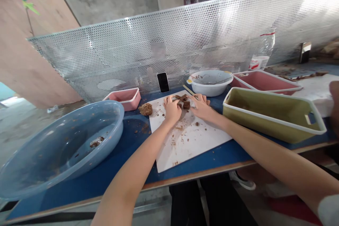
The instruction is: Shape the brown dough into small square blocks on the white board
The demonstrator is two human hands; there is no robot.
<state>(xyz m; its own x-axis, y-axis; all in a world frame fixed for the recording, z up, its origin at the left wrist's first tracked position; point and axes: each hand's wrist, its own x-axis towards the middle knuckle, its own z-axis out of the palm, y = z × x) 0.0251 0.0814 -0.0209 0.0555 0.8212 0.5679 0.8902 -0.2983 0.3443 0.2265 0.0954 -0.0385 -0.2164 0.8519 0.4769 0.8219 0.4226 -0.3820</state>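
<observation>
Both my hands reach to the far end of a white board (185, 141) on the blue table. My left hand (171, 108) has its fingers curled down onto small brown chunks (185, 103) gathered there; what it grips is hidden. Across the same pile, my right hand (201, 106) lies with fingers bent over the chunks. A larger brown lump (146, 109) sits at the board's far left corner. Crumbs are scattered over the board.
A big blue basin (60, 148) stands at the left. A small pink tub (125, 97), a black phone (163, 82), a white bowl (211, 82), a pink tray (265, 81), an olive tub (272, 113) and a plastic bottle (262, 51) line the perforated metal screen (106, 49).
</observation>
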